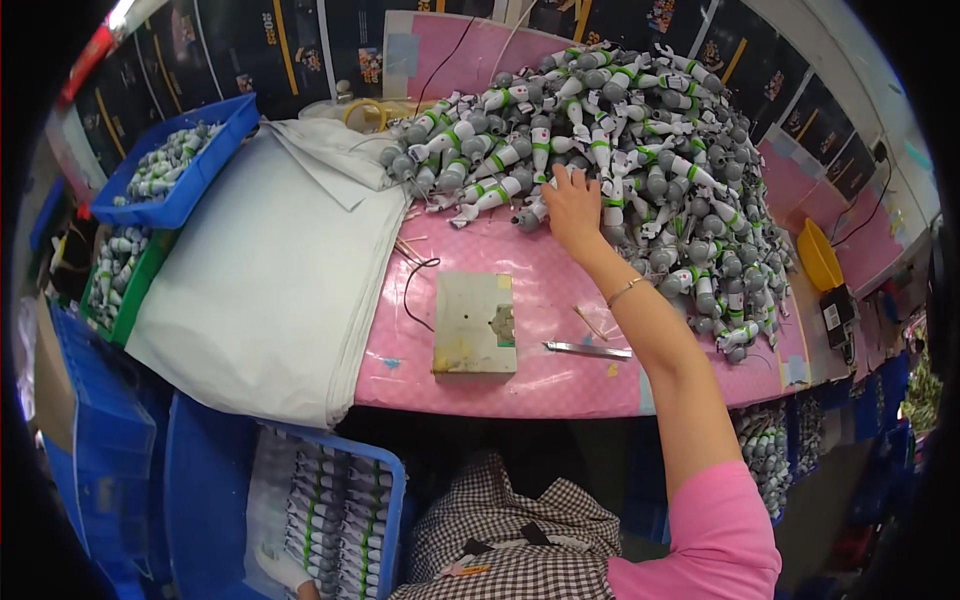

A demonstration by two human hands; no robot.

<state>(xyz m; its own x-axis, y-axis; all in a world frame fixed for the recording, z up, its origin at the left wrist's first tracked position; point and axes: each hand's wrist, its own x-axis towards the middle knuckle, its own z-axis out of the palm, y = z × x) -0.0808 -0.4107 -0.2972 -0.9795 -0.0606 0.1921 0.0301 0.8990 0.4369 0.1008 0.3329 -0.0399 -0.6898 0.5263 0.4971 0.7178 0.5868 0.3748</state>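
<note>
My right hand (575, 212) reaches into the near edge of a large heap of small toy figures (700, 240), white and grey with green bands and round grey ends. Its fingers curl down over one toy figure (533, 212), which partly shows beside the thumb side. At the bottom edge only a bit of my left hand (308, 591) shows, beside a white piece (284, 570) over the blue bin (398, 480). Its fingers are mostly out of sight. Inside that bin, toy figures (335, 515) lie in neat rows on a white sheet.
A metal box (474, 325) with a cable and a slim metal cutter (588, 350) lie on the pink tabletop (540, 390). White sheets (270, 270) are stacked at left, beside a blue tray (225, 140) and a green crate (135, 300) of figures. A yellow basket (820, 255) stands right.
</note>
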